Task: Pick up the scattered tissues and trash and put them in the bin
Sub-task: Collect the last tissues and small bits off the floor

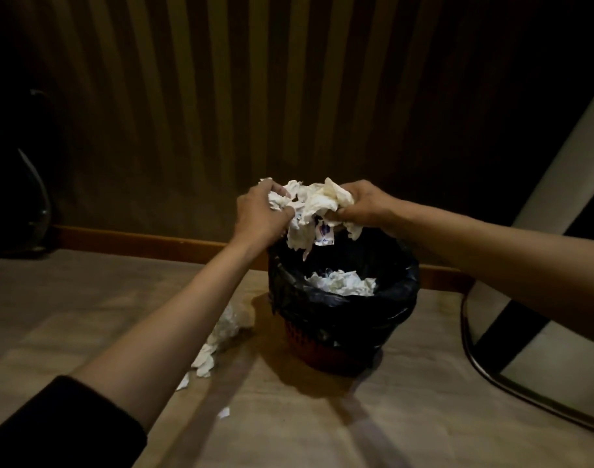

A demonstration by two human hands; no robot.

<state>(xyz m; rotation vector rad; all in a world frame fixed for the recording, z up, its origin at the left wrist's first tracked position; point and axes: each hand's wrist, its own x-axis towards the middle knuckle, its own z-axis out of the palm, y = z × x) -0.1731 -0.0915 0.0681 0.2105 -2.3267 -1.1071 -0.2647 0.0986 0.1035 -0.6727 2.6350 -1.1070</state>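
Note:
A small red bin (317, 346) lined with a black bag (342, 309) stands on the floor near the wall. White tissues (342, 283) lie inside it. Above its far rim, my left hand (258, 214) and my right hand (364, 204) together grip a big wad of crumpled white tissues (310, 207), with a small printed wrapper (324, 234) hanging under it. More tissues (217, 339) lie on the floor left of the bin, partly behind my left forearm. A small white scrap (224, 412) lies nearer to me.
A striped wall with a wooden skirting board (136, 239) runs behind the bin. A chair with a metal base (491, 376) and pale seat stands at the right. A dark object (22, 197) sits at the far left.

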